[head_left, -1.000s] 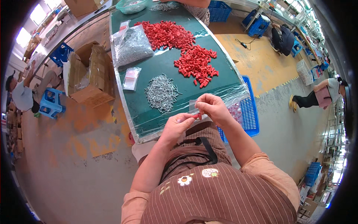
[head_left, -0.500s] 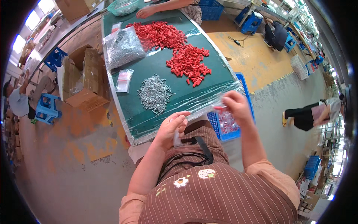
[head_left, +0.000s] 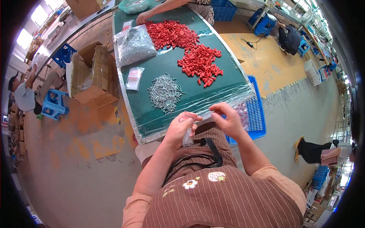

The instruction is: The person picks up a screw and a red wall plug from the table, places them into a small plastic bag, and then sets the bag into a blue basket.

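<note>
My left hand [head_left: 179, 128] is closed around a small clear plastic bag [head_left: 187, 137] that hangs below the fingers; a reddish strip shows at its top. Just to the right is my right hand [head_left: 230, 122], its thumb and forefinger curved and a little apart, with nothing visible between them. Both hands are at the near edge of a green-topped table [head_left: 142, 119]. Beyond them on the table lie a heap of silver screws or nails [head_left: 165, 93], too small to tell which, and two touching heaps of red plastic tubes [head_left: 201, 62].
A large clear bag of metal pieces [head_left: 136, 47] and a small zip bag [head_left: 134, 78] lie at the table's left. A blue basket [head_left: 258, 114] holding packed bags stands right of the table. Across it, a co-worker's hand [head_left: 142, 17] is by the red heap. An open carton [head_left: 95, 76] stands left.
My right hand has come back left from above the blue basket, toward my left hand; the small reddish thing at its fingers no longer shows. The co-worker's hand has shifted slightly.
</note>
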`<move>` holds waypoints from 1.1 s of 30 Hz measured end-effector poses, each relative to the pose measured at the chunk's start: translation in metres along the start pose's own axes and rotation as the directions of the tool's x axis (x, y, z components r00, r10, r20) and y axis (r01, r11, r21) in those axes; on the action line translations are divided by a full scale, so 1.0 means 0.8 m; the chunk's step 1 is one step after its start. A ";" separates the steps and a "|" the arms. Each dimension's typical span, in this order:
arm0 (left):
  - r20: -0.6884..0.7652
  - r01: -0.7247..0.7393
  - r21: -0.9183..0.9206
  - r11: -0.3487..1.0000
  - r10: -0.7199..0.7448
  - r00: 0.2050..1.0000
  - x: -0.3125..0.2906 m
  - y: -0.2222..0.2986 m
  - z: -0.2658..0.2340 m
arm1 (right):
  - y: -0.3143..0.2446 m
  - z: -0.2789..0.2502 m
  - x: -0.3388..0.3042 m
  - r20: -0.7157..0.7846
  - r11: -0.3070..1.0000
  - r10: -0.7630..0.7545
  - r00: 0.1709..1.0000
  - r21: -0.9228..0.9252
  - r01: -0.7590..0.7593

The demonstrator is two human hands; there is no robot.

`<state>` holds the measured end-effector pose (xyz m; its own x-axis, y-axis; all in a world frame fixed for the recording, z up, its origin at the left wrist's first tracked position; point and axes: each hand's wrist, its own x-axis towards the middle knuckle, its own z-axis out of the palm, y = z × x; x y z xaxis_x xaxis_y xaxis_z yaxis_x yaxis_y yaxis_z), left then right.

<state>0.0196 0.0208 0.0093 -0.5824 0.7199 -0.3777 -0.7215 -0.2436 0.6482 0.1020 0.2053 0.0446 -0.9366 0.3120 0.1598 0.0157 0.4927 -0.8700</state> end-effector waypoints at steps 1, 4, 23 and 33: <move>0.018 -0.016 0.056 0.998 0.015 1.000 0.000 -0.002 -0.002 | -0.007 0.014 0.004 0.052 0.999 -0.038 0.998 0.026 0.037; -0.022 -0.022 0.120 0.993 0.025 0.999 -0.003 -0.007 -0.009 | -0.012 0.041 0.012 0.143 0.995 -0.097 0.985 0.036 0.093; -0.141 -0.139 0.654 0.744 0.300 0.943 -0.010 0.027 -0.007 | 0.002 0.045 0.028 0.317 0.999 0.003 0.948 0.048 -0.019; 0.052 -0.257 0.881 0.397 0.459 0.887 -0.009 0.027 -0.019 | -0.006 0.035 0.039 0.455 0.982 0.129 0.881 0.063 -0.176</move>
<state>0.0030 0.0006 0.0161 -0.8285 0.5600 -0.0028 0.1933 0.2907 0.9371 0.0629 0.1902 0.0407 -0.9825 -0.0315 -0.1836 0.1584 0.3775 -0.9123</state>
